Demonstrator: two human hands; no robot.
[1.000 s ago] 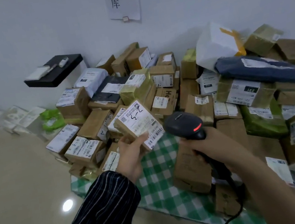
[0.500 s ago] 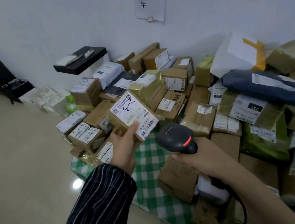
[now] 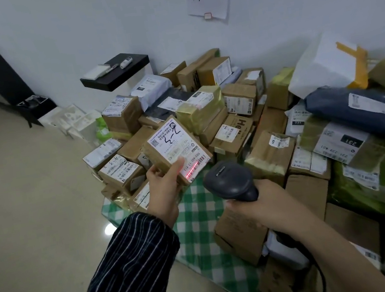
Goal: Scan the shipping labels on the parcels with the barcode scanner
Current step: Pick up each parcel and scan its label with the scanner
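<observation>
My left hand (image 3: 164, 188) holds a small brown parcel (image 3: 156, 157) up above the table's near left corner, thumb on its white shipping label (image 3: 174, 145). A red scan line glows across the barcode at the label's lower edge. My right hand (image 3: 262, 206) grips the black barcode scanner (image 3: 229, 180) just right of and below the parcel, its head aimed at the label. The scanner's cable runs down past my right forearm.
Many cardboard parcels (image 3: 211, 109) and mailer bags (image 3: 364, 112) are piled on a table with a green checked cloth (image 3: 199, 223). A black wall shelf (image 3: 115, 73) with small items hangs at back left. Bare floor (image 3: 31, 211) lies to the left.
The view has swung left and down. The scanner's red line now lies on the parcel's barcode. Both hands keep their hold.
</observation>
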